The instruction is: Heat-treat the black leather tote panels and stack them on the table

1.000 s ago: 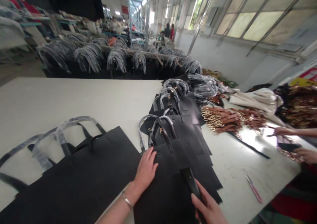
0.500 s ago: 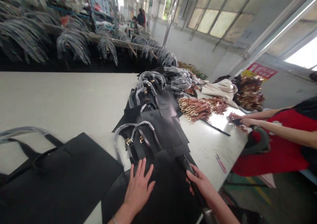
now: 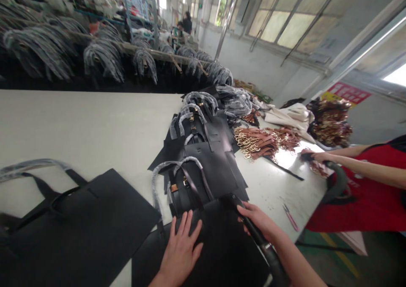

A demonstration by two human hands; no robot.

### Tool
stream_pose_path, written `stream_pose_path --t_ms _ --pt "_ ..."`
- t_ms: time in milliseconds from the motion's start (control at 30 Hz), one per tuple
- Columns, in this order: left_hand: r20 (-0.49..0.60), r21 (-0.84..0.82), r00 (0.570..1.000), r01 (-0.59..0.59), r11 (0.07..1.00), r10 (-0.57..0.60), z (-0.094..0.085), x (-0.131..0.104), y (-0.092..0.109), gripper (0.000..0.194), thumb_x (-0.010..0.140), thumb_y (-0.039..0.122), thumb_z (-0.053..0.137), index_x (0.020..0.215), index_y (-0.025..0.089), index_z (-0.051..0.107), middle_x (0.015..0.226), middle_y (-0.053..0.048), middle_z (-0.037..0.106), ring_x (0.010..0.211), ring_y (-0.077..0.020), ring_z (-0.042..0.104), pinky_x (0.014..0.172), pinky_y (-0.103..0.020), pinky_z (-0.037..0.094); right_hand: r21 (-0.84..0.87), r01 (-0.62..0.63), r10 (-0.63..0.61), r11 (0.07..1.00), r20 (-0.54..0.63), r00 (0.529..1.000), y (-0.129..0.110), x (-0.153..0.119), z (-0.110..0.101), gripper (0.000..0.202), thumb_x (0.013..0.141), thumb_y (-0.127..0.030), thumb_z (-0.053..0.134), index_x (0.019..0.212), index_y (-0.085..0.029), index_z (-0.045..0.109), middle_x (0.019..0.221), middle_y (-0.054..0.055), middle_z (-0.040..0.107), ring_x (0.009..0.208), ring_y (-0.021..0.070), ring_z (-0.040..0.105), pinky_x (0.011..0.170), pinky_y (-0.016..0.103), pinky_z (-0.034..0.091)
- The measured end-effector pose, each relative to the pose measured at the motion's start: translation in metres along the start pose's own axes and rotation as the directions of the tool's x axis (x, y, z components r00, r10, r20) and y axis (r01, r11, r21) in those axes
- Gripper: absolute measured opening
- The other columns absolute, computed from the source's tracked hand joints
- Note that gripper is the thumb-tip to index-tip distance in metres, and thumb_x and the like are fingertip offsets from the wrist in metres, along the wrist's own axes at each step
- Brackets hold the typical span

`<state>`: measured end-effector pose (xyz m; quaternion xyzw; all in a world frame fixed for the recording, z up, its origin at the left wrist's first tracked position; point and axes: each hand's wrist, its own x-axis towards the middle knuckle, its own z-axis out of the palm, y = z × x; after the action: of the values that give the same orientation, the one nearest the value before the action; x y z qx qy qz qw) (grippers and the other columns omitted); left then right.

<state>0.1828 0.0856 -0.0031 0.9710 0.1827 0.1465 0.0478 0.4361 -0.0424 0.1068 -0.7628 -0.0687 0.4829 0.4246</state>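
My left hand (image 3: 182, 246) lies with spread fingers on a black leather bag (image 3: 222, 244) at the bottom centre. Wrapped round a black handheld tool (image 3: 253, 230) is my right hand (image 3: 258, 221); the tool's front end rests at the bag's top edge. The tool's exact kind cannot be made out. Wrapped handles (image 3: 177, 164) with gold buckles rise just beyond my left fingers. To the left lies another black bag (image 3: 104, 219), its handles pointing left.
Overlapping black bags (image 3: 209, 164) run up the table (image 3: 79, 126). Brown straps with gold clips (image 3: 256, 141) and pink-handled snips (image 3: 290, 217) lie to the right. A person in red (image 3: 364, 194) works at the right edge. Wrapped handles (image 3: 104, 52) hang on a rack behind.
The view has shifted, so the table and bags appear slightly farther right. The tool's tip has moved up to the bag's top edge, and my left hand remains flat on the bag.
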Motion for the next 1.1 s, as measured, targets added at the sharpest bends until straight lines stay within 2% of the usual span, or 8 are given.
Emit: stream_pose_path --t_ms 133,233,333,500,633,767,933,1100 --pt "0.008 -0.007 1.0 0.0 1.0 0.0 0.0 0.001 -0.001 0.061 0.089 0.036 0.058 0.147 0.032 0.04 0.158 -0.013 0.031 0.144 -0.0345 0.03 0.112 -0.062 0.026 -0.007 0.031 -0.031 0.999 -0.016 0.999 -0.007 0.011 0.006 0.034 0.088 -0.039 0.06 0.113 -0.017 0.057 0.062 -0.002 0.061 0.038 0.0105 0.054 0.034 0.02 0.042" --pt "0.01 -0.008 1.0 -0.006 1.0 0.006 -0.001 0.0 -0.001 0.062 0.089 0.037 0.058 0.148 0.032 0.039 0.158 -0.013 0.031 0.143 -0.0345 0.031 0.112 -0.061 0.026 -0.012 0.114 -0.115 0.993 -0.091 0.989 -0.015 0.019 0.013 0.043 0.088 -0.039 0.06 0.126 -0.02 0.052 0.062 -0.006 0.057 0.038 0.0092 0.052 0.035 0.019 0.041" --pt "0.022 -0.023 1.0 -0.003 1.0 0.004 -0.002 0.0 -0.001 0.061 0.09 0.038 0.057 0.148 0.032 0.038 0.158 -0.014 0.03 0.143 -0.0347 0.032 0.113 -0.061 0.025 -0.027 0.167 -0.169 0.986 -0.13 0.977 -0.017 0.008 0.01 0.05 0.087 -0.04 0.062 0.133 -0.024 0.049 0.064 -0.007 0.056 0.04 0.0087 0.053 0.038 0.018 0.042" --pt "0.022 -0.051 1.0 0.011 0.999 -0.01 -0.002 0.0 -0.001 0.058 0.091 0.04 0.055 0.147 0.031 0.041 0.158 -0.012 0.029 0.143 -0.0338 0.031 0.115 -0.06 0.021 -0.04 0.072 -0.072 0.997 -0.004 0.997 -0.012 -0.026 0.005 0.053 0.083 -0.043 0.067 0.13 -0.022 0.055 0.066 -0.004 0.061 0.04 0.0093 0.055 0.038 0.019 0.042" --pt "0.014 -0.062 1.0 0.012 0.998 -0.011 -0.002 0.0 -0.001 0.056 0.092 0.039 0.054 0.146 0.031 0.042 0.159 -0.011 0.028 0.144 -0.0337 0.03 0.117 -0.059 0.017 -0.065 0.051 -0.051 0.997 0.007 0.999 -0.012 -0.016 0.018 0.05 0.082 -0.042 0.065 0.126 -0.018 0.057 0.063 -0.003 0.061 0.037 0.011 0.054 0.035 0.021 0.041" --pt "0.021 -0.074 1.0 0.016 0.997 -0.014 -0.004 0.0 -0.002 0.057 0.091 0.039 0.055 0.146 0.032 0.041 0.16 -0.011 0.027 0.144 -0.0339 0.03 0.117 -0.059 0.016 -0.074 0.133 -0.14 0.988 -0.109 0.984 -0.014 0.007 0.02 0.056 0.079 -0.044 0.066 0.127 -0.018 0.056 0.062 -0.005 0.058 0.038 0.0114 0.053 0.036 0.022 0.042" --pt "0.055 -0.093 0.998 0.025 0.995 -0.02 -0.004 0.0 -0.001 0.057 0.091 0.039 0.055 0.146 0.033 0.041 0.16 -0.013 0.025 0.144 -0.0343 0.03 0.116 -0.061 0.016 -0.105 0.228 -0.25 0.968 -0.308 0.918 -0.023 0.004 -0.006 0.056 0.081 -0.051 0.062 0.128 -0.021 0.053 0.067 -0.006 0.056 0.046 0.0099 0.054 0.043 0.021 0.044" --pt "0.052 -0.107 0.998 0.036 0.994 -0.03 -0.006 0.001 -0.001 0.055 0.091 0.039 0.055 0.144 0.032 0.044 0.159 -0.012 0.027 0.143 -0.0336 0.031 0.116 -0.059 0.015 -0.165 0.179 -0.192 0.97 -0.069 0.979 -0.014 -0.018 -0.015 0.063 0.079 -0.051 0.067 0.132 -0.02 0.054 0.065 -0.006 0.057 0.043 0.0097 0.053 0.04 0.021 0.041"
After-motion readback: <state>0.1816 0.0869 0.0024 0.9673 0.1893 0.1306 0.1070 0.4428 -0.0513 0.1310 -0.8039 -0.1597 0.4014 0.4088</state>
